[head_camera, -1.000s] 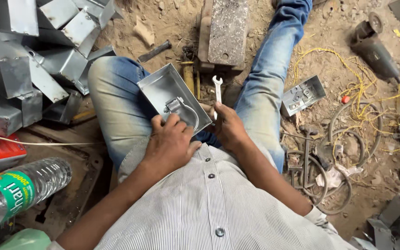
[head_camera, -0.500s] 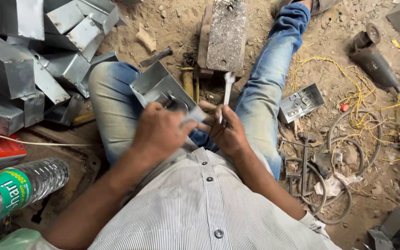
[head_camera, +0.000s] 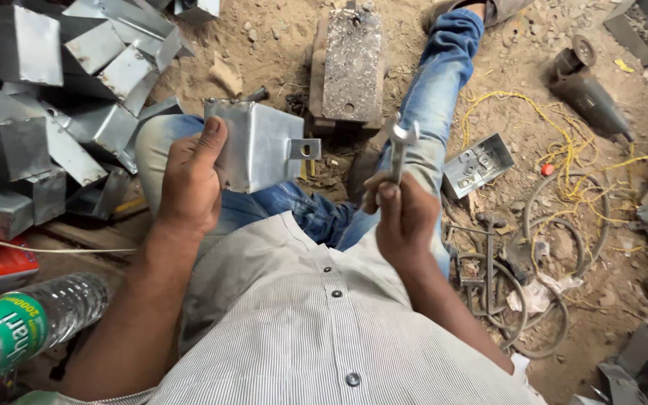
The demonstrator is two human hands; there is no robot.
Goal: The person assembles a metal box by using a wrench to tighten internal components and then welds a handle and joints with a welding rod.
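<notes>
I see my left hand (head_camera: 189, 180) clasped around a galvanised metal box (head_camera: 253, 144), holding it up over my left knee with its closed back turned toward me; a small tab with a hole sticks out from its right side. My right hand (head_camera: 406, 214) is clenched on the shank of an open-ended spanner (head_camera: 399, 146), which stands nearly upright, its head just to the right of the box's tab and not touching it. Far beyond the two sits a pitted steel block (head_camera: 350, 64) on the sandy ground. At left a stack of similar metal boxes (head_camera: 46, 97) is piled up. Another open box with knockouts (head_camera: 478, 163) lies right of my right leg, near tangled yellow wire (head_camera: 564, 127). A plastic water bottle (head_camera: 24, 326) lies near left.
</notes>
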